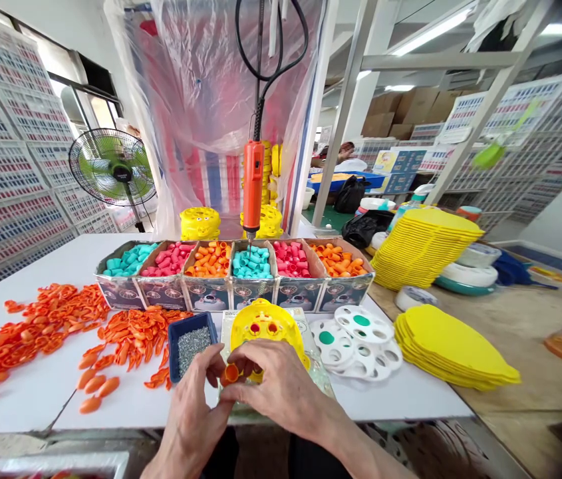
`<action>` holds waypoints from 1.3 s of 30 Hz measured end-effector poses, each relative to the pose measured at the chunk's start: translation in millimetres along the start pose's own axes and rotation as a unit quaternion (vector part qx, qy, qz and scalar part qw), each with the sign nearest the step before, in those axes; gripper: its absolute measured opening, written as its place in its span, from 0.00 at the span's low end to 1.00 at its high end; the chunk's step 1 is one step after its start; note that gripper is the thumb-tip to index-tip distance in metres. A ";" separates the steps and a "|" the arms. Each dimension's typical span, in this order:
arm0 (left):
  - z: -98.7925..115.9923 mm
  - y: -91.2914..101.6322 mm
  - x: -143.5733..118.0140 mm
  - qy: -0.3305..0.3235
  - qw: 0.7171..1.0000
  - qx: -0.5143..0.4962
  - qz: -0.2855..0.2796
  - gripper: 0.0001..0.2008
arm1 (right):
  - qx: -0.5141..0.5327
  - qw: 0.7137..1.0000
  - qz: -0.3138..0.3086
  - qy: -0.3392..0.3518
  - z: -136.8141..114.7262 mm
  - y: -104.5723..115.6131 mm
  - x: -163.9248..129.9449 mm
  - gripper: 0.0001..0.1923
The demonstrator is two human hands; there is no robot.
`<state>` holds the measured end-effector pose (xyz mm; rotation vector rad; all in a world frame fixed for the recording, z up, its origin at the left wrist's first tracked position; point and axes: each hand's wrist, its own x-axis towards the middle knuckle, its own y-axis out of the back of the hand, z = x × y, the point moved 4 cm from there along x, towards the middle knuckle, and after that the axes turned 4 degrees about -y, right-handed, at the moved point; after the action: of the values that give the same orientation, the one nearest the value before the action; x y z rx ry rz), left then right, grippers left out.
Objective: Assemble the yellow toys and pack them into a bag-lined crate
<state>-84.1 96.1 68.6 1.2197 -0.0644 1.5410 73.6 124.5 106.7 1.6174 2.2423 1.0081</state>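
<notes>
Both of my hands meet at the near edge of the white table (36, 392). My left hand (195, 409) and my right hand (281, 386) pinch a small orange plastic cap (231, 373) between their fingertips. Just behind it lies a yellow round toy shell (265, 326) with two red-ringed holes, and my right hand rests against its front. A small blue tray of silver screws (191, 344) sits just left of the shell.
A row of cardboard bins (233, 289) holds teal, pink and orange caps. An orange electric screwdriver (253, 186) hangs above them. Orange pieces (61, 326) lie spread at left. White discs (355, 339) and stacks of yellow sheets (453, 346) lie at right. A fan (111, 166) stands behind.
</notes>
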 end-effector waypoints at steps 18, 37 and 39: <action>-14.2 13.2 -3.7 0.079 0.997 0.006 0.001 0.17 | -0.095 0.995 0.039 0.017 30.4 34.0 2.6 0.06; -24.8 17.5 -16.2 0.102 0.995 0.016 -0.012 0.11 | -0.181 0.983 -0.033 0.019 36.1 20.8 -4.3 0.07; -25.4 17.2 -16.6 0.097 0.995 0.017 -0.015 0.10 | -0.184 0.982 -0.037 0.017 36.1 20.2 -4.0 0.06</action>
<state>-115.8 93.4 54.3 1.0873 0.1081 1.6314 109.4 139.1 91.4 1.3566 1.9702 1.3426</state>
